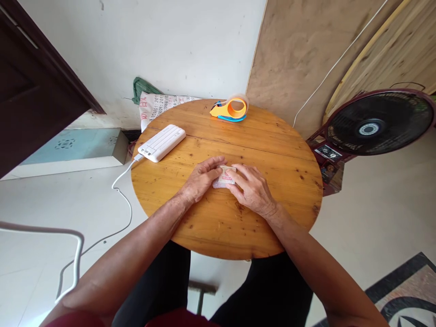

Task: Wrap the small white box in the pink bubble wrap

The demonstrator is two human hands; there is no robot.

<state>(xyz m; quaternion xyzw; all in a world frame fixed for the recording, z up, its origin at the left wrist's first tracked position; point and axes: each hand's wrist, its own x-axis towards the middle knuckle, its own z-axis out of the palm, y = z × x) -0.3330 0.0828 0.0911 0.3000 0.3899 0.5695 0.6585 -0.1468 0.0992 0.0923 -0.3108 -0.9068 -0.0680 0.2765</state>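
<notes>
At the middle of the table, a small pale packet (225,177) with pinkish-red print sits between my two hands. What kind of packet it is cannot be made out. My left hand (203,178) holds its left side, thumb laid on the top edge and fingers curled behind. From the right, my right hand (252,187) grips it, with fingertips on its face and the thumb at its lower right corner. Both hands rest close to the wooden tabletop, and the fingers cover parts of the packet's edges.
The round wooden table (286,154) bears a white power bank (162,142) with a plugged-in white cable (131,213) at the left. An orange and blue tape dispenser (231,110) stands near the far edge. Right of the table is a dark round fan (378,122).
</notes>
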